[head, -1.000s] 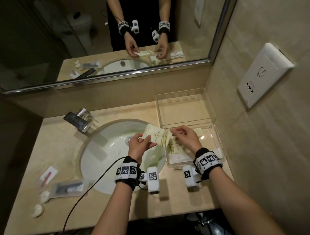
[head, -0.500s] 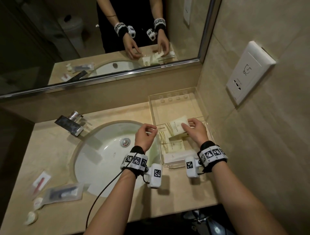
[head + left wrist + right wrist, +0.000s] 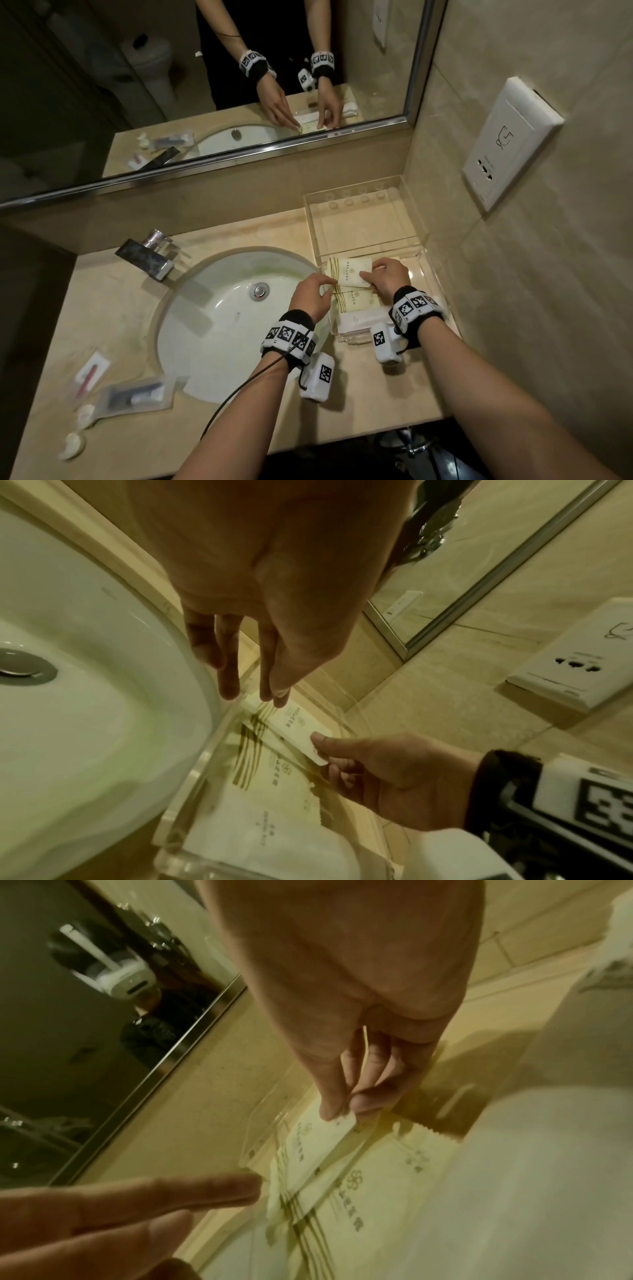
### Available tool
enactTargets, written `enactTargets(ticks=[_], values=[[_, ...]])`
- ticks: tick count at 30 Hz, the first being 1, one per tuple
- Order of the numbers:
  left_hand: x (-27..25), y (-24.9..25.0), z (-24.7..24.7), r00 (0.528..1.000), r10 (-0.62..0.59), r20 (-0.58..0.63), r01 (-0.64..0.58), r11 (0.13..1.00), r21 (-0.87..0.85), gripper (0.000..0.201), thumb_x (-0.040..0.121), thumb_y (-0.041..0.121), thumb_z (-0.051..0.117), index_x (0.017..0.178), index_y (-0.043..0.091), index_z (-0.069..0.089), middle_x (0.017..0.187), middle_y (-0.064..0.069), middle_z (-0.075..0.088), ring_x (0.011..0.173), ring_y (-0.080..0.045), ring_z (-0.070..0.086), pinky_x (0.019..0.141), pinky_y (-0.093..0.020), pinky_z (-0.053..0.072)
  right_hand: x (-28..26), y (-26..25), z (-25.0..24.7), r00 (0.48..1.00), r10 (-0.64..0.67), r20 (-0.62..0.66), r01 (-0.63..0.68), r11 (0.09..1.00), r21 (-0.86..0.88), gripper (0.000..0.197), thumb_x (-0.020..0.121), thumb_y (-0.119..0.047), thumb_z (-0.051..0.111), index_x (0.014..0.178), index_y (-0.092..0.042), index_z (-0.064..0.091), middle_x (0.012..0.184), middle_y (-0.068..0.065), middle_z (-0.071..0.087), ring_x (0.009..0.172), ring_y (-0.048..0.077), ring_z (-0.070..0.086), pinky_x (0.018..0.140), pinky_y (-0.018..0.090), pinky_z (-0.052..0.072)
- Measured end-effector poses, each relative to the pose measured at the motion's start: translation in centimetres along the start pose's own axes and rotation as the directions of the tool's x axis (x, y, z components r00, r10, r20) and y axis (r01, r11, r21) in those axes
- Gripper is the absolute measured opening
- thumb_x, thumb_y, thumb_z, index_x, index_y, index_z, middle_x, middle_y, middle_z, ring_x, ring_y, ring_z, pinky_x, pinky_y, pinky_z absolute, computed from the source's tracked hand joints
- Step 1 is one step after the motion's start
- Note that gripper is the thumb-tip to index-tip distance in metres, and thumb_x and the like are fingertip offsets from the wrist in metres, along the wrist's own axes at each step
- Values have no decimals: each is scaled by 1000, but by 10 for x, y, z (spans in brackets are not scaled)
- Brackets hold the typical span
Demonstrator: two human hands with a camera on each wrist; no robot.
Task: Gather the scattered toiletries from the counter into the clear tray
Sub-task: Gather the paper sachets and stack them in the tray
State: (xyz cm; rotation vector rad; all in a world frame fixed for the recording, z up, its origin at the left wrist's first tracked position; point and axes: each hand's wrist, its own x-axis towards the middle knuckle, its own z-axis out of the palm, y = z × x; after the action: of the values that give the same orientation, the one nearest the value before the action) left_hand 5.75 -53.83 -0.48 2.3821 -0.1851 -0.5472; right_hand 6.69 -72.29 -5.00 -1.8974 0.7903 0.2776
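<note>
Far left on the tabletop (image 3: pixel 219 425), several toiletries are yet to be gathered: a small flat packet w/ a red item (image 3: pixel 91 371), a clear pouch w/ a dark tube (image 3: pixel 137 396) and two small white pieces (image 3: pixel 78 432) near the front edge, all well apart from the clear tray (image 3: pixel 432 274), w/ the sink (image 3: pixel 219 325) lying between. Right of the sink, the left hand (image 3: pixel 310 297) is held at the tray's left wall, fingers (image 3: pixel 230 674) straight and loosely spread, tips just touching the left edge of the cream sachet (image 3: pixel 349 271); nothing is gripped by it. The sachet is pinched at its right end by the right hand (image 3: pixel 388 277), thumb on top and fingers beneath, and is being laid in the tray's near compartment on top of a second cream sachet (image 3: pixel 359 301) and a white packet (image 3: pixel 356 322) (the far compartment appears bare). To do this step well, the sachet should be lowered flat and squared against the one below, its left edge steadied by the left fingertips, and let go only once it is fully inside the walls. The packets are prob. light and slippery, so a tilted drop could let one slide askew. The left-side items could be fetched next.
</note>
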Motion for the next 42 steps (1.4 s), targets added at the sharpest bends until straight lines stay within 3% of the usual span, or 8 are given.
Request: enactTargets(ticks=[3,8,13,20,22,26,36,42], values=[[0,-2,1,1000,15,3,-15,1000,13,29,94,12,52,119,15,67,133,-3,58,112,-27,58,103,-36,43,5,-2,-4,999,-35,29,37,998,-43,25,82,-20,75,105,-13,68,97,5,68,83,21,63,75,28,51],[3,-6,-3,998,-16,-54,12,998,-59,28,93,10,51,116,17,67,131,-3,58,110,-30,60,101,-40,45,13,-1,-15,999,-18,31,11,976,215,25,88,-21,67,111,-11,67,104,17,71,76,29,67,75,52,60],[6,-9,0,991,14,-136,-26,996,-86,27,91,6,50,108,16,68,122,0,63,103,-27,62,95,-41,49,9,1,-18,998,-10,56,4,995,96,24,91,-21,64,113,-11,65,99,12,69,59,19,59,54,31,50],[12,-15,17,991,137,2,-136,976,171,31,94,14,50,120,21,66,132,4,60,117,-25,55,101,-41,45,4,2,0,1000,7,24,-6,998,-61,16,87,-18,70,99,-8,69,97,13,73,59,18,64,53,23,51],[12,-14,19,992,124,30,-127,962,240,35,94,12,49,125,22,63,138,6,55,118,-27,52,102,-40,43,5,1,5,1000,3,-6,-3,998,-67,10,84,-21,72,89,-13,67,96,12,74,64,20,68,66,30,57],[11,-14,20,991,93,93,-120,926,357,42,95,13,46,134,25,54,147,8,45,120,-28,46,102,-40,41,4,1,8,998,-28,-49,21,989,-144,19,82,-26,73,74,-24,56,103,5,70,98,26,65,91,40,53],[11,-15,21,992,81,100,-112,925,362,43,96,11,45,136,26,52,149,6,41,122,-28,43,101,-40,42,2,4,7,998,-24,-59,16,992,-128,23,81,-28,74,75,-24,52,99,6,70,96,27,65,90,43,53],[5,-23,-1,992,124,-2,-123,988,91,30,95,16,49,120,25,65,128,0,58,107,-25,55,96,-38,46,-9,-7,1,986,-117,-114,109,991,-79,21,84,-31,71,93,-15,59,91,3,68,91,24,65,82,36,53]])
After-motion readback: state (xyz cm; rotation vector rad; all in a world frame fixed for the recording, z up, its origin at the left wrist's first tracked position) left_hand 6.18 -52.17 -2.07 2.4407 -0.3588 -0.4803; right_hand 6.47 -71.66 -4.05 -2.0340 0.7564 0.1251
